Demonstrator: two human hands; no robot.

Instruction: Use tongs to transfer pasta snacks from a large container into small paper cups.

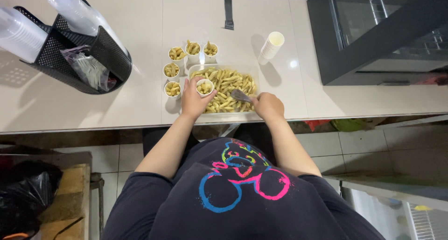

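Portioning step in hand, judged from the layout: fries going from tray into small cups, one cup at a time. Left hand [192, 100] wrapped around a small white paper cup [205, 87], fingers curled about its wall, cup upright and partly filled, held over the left end of the clear plastic tray of fries [228, 88] near the counter's front edge. Right hand [268, 105] closed around the handle of a metal scoop or tongs [241, 96]; exact tool type not resolvable, working end lying in the fries at the tray's right half, pointing toward the held cup. Five filled cups [171, 70] standing in an arc just beside the tray's left and rear sides, apart from one another. Stack of empty paper cups [271, 45] behind the tray's right rear corner, near but not touching. Black mesh basket [74, 53] with clear plastic cups toward the counter's left rear; dark oven front [373, 34] at the right edge. Next move likely calls for a lift of fries into the held cup, cup kept level and over the tray for spill catch. Both forearms extended forward from the torso, elbows bent, wrists angled inward toward each other over the tray.
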